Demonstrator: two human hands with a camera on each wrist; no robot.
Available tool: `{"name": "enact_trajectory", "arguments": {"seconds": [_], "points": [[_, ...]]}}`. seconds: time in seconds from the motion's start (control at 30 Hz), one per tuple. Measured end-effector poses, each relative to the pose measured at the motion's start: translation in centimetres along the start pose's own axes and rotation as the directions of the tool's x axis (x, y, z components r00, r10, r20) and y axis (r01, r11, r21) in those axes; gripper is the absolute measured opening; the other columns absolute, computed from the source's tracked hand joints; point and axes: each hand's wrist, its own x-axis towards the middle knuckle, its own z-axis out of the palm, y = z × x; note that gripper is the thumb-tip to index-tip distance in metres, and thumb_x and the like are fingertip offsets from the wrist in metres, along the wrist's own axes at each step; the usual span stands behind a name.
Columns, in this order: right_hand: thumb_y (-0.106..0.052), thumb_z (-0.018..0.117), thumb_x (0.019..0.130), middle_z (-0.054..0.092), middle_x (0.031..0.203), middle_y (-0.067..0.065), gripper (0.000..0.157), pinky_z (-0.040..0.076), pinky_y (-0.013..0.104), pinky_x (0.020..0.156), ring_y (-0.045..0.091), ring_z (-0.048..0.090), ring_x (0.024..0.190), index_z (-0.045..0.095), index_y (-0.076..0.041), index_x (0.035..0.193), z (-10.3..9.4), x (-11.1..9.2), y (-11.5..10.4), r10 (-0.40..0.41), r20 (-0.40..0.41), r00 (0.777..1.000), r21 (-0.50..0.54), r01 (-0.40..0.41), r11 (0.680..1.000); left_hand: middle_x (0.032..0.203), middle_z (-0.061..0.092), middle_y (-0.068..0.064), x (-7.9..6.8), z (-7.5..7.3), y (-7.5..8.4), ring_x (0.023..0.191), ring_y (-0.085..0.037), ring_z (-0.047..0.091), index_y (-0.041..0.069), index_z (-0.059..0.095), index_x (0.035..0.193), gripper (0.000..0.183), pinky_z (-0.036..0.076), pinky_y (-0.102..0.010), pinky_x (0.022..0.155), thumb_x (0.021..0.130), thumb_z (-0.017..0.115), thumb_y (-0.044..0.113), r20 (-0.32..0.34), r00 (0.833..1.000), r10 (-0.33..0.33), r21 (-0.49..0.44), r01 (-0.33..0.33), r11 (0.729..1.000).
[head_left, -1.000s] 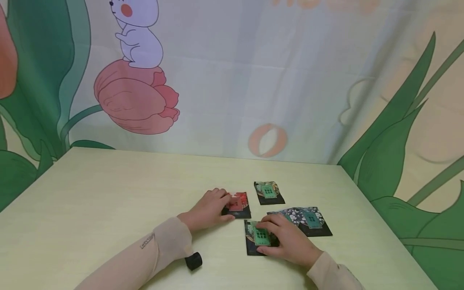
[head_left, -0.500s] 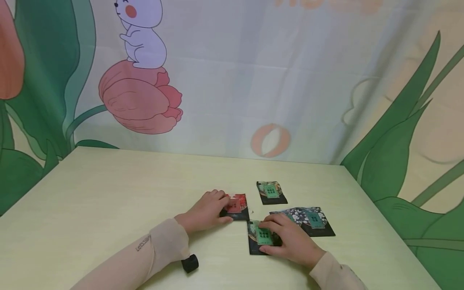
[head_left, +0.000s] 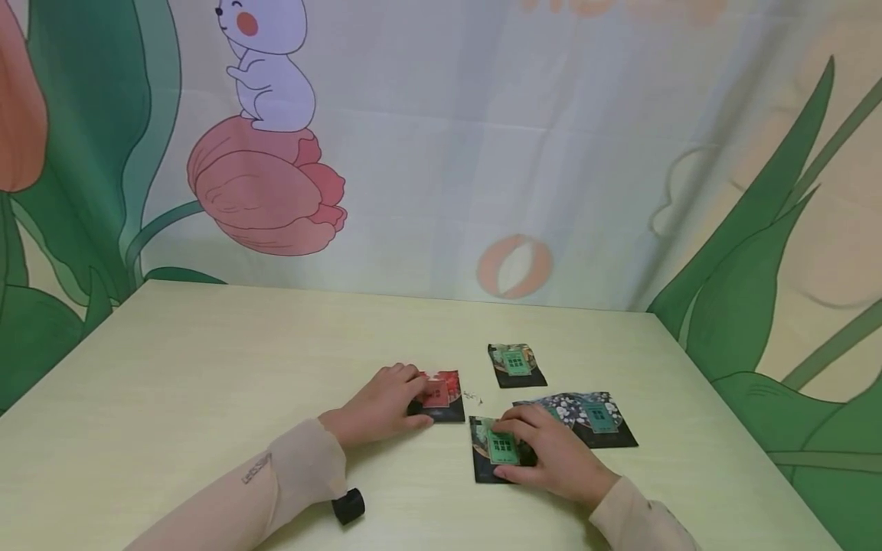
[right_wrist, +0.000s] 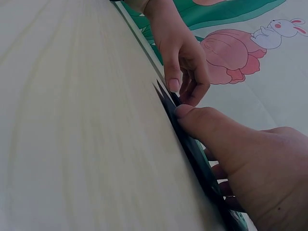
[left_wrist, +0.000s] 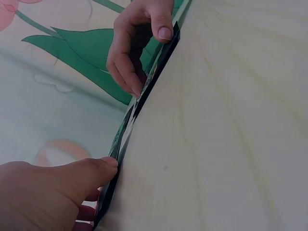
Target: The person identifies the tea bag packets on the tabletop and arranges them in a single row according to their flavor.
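In the head view my left hand [head_left: 379,402] holds a flat red-and-black sachet [head_left: 444,394] on the table, fingers over its left part and thumb at its near edge. My right hand [head_left: 547,455] holds a green-and-black sachet [head_left: 503,451] by its right side, thumb along the near edge, fingertips on top. Both sachets lie nearly flat, with a narrow gap between them. From the left wrist, the left thumb [left_wrist: 98,171] presses the sachet's edge. In the right wrist view the right thumb [right_wrist: 202,118] rests on a dark sachet edge [right_wrist: 192,154].
Another green sachet [head_left: 517,366] lies farther back. Blue floral sachets [head_left: 596,421] lie behind the right hand, partly covered by it. A small thin squiggle [head_left: 473,397] shows on the table beside the red sachet. A black cylinder [head_left: 347,506] is at the left sleeve's cuff.
My left hand has slid left and slightly nearer with the red sachet, widening its distance from the other sachets. The thin squiggle has come into sight. My right hand stays on the green sachet.
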Motion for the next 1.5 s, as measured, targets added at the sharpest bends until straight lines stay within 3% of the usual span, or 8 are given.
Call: {"name": "enact_trajectory", "arguments": {"seconds": [0.63, 1.5], "points": [[-0.067, 0.057, 0.083, 0.057, 0.124, -0.006, 0.057, 0.05, 0.041, 0.095, 0.015, 0.051, 0.115, 0.064, -0.026, 0.121, 0.0, 0.0, -0.1, -0.003, -0.007, 1.0, 0.008, 0.004, 1.0, 0.118, 0.059, -0.007, -2.2, -0.8, -1.1, 0.109, -0.023, 0.052, 0.011, 0.061, 0.126, 0.051, 0.042, -0.042, 0.102, 0.086, 0.07, 0.041, 0.009, 1.0, -0.013, -0.009, 0.014, 1.0], [-0.068, 0.055, 0.083, 0.057, 0.124, -0.007, 0.057, 0.05, 0.039, 0.095, 0.015, 0.051, 0.117, 0.063, -0.026, 0.122, 0.2, 0.0, 0.2, -0.039, -0.04, 0.998, -0.009, 0.038, 0.999, 0.115, 0.06, -0.006, -4.9, -1.6, -2.4, 0.108, -0.023, 0.054, 0.01, 0.063, 0.12, 0.046, 0.044, -0.044, 0.099, 0.084, 0.072, 0.038, -0.013, 0.999, 0.035, 0.046, -0.035, 0.998]]}}
